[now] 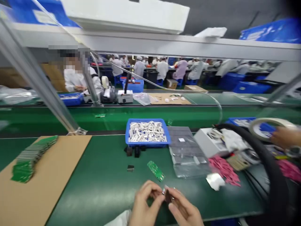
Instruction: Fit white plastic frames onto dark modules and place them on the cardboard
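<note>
My left hand [144, 205] and my right hand [184, 208] meet at the near edge of the green table mat [101, 185]. Between their pinched fingertips sits a small dark part with a shiny tab [167, 194]; both hands grip it. Just beyond the hands lies a small green circuit board [155, 170]. A little black square part [130, 168] rests to its left, and two black blocks [133, 151] stand in front of a blue tray [147, 143] full of small white pieces.
A stack of green boards [29, 157] lies on brown cardboard [47, 188] at left. Clear plastic trays [187, 153], pink pieces [223, 169], a white box [208, 141] and a thick black hose [270, 166] crowd the right. Another person's hand [284, 136] holds a tape roll. Workers sit beyond the conveyor.
</note>
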Tool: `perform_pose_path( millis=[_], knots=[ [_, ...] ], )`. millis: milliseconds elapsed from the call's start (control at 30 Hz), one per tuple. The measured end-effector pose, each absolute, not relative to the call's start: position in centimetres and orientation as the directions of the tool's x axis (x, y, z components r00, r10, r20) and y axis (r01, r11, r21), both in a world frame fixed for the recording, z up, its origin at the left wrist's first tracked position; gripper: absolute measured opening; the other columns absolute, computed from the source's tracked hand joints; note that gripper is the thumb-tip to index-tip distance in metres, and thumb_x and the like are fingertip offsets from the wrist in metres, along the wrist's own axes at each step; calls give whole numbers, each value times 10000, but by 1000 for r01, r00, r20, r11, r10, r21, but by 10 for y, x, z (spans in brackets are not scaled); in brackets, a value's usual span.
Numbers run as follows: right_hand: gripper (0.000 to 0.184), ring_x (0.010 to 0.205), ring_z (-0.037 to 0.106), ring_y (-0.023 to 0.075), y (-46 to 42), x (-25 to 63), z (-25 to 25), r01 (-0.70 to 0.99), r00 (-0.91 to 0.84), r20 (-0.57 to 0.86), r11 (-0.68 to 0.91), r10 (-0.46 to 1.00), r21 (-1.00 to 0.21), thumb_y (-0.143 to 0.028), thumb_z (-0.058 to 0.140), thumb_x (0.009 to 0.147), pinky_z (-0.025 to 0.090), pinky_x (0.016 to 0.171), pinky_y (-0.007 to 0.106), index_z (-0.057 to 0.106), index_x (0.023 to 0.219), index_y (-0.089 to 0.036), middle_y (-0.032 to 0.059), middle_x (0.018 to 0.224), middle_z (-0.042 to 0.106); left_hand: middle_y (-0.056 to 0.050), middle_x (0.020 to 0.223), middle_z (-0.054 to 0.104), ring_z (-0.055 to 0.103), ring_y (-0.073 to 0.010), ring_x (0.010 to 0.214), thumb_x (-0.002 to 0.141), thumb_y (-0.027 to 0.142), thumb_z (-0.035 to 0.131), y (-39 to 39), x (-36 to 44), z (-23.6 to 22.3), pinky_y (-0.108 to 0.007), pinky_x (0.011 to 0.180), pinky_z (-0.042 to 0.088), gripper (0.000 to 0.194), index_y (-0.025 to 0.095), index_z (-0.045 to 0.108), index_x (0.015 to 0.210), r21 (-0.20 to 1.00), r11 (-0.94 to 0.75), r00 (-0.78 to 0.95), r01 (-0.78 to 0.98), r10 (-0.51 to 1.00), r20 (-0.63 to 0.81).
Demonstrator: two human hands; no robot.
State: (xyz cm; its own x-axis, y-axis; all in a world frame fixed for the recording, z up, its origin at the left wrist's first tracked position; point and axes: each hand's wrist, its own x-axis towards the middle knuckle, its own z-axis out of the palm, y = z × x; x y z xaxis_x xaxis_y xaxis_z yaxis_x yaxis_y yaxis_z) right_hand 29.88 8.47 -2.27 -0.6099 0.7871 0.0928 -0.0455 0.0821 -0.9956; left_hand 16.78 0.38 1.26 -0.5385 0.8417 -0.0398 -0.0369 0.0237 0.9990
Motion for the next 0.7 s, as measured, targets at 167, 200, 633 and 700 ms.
perform_pose_path(
  millis=[167, 200, 633, 700],
  knots=[
    [280, 906, 688, 220, 78, 303, -7, -239, -683, 22, -194, 730, -951, -411, 651, 812, 547, 831, 343, 700, 1067, -304, 76, 1045, 709, -19, 721, 578, 561, -153, 747, 802, 212, 610, 7, 166, 37, -249, 689, 451, 116, 211, 698, 726, 943, -52, -527, 329, 818, 230],
    [279, 903, 686, 218, 76, 303, -5, -252, -678, 24, -202, 735, -946, -411, 652, 812, 548, 828, 346, 699, 1068, -310, 74, 1049, 706, -20, 714, 571, 556, -152, 739, 807, 204, 604, 8, 165, 38, -248, 674, 455, 127, 213, 703, 728, 931, -67, -519, 359, 814, 259],
    [292, 891, 647, 203, 82, 305, 5, -182, -749, 19, -178, 663, -967, -413, 615, 837, 522, 840, 330, 679, 1113, -341, 55, 990, 680, -19, 719, 555, 551, -141, 729, 804, 179, 614, 9, 165, 34, -238, 649, 465, 128, 224, 719, 746, 902, -87, -501, 422, 807, 313],
    [285, 867, 638, 199, 81, 304, 11, -177, -752, 12, -184, 659, -967, -427, 627, 824, 521, 825, 326, 695, 1085, -336, 55, 964, 674, -14, 717, 550, 549, -139, 725, 806, 189, 613, 9, 166, 34, -237, 648, 455, 124, 224, 708, 733, 909, -79, -499, 409, 815, 296]
  ],
)
